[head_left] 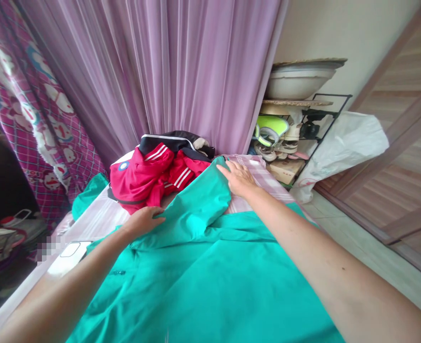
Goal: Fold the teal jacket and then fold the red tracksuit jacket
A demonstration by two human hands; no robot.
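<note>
A green jacket (232,271) lies spread over the table, with one sleeve (196,200) stretched away from me toward the back. My right hand (239,178) rests at the sleeve's far end, thumb apart and fingers stretched out. Beside the sleeve's left edge is my left hand (146,221), its thumb and fingers apart; whether it presses on the cloth I cannot tell. Just beyond it sits a heap of red clothing (139,178) with white stripes, and a dark garment (175,143) lies behind that.
A white phone (67,259) lies at the table's left side, near my left forearm. Purple curtains (196,71) hang behind the table. To the right stand a shoe rack (319,147) topped by a large basin (299,81), and a white plastic bag (342,147).
</note>
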